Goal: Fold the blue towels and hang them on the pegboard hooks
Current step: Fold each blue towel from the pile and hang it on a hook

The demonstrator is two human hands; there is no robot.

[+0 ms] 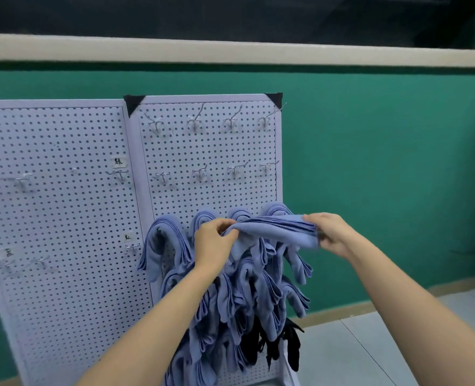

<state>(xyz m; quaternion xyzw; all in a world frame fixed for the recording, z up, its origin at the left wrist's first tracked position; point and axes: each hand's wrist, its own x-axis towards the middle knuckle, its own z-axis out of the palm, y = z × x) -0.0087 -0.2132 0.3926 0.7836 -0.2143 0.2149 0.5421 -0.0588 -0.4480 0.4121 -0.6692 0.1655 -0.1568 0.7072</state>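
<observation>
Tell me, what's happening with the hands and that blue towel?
Left hand and right hand each grip an end of the folded towel. Held level before the pegboard. Lower rows crowded with hung towels; upper hooks free.

pegboard (pixel 211 151) | upright on floor (pixel 370 352) | blue towels (pixel 261 299) draped over lower half

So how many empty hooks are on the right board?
8 hooks: four across the top row, four across the middle row. The towels below may hide more.
</observation>
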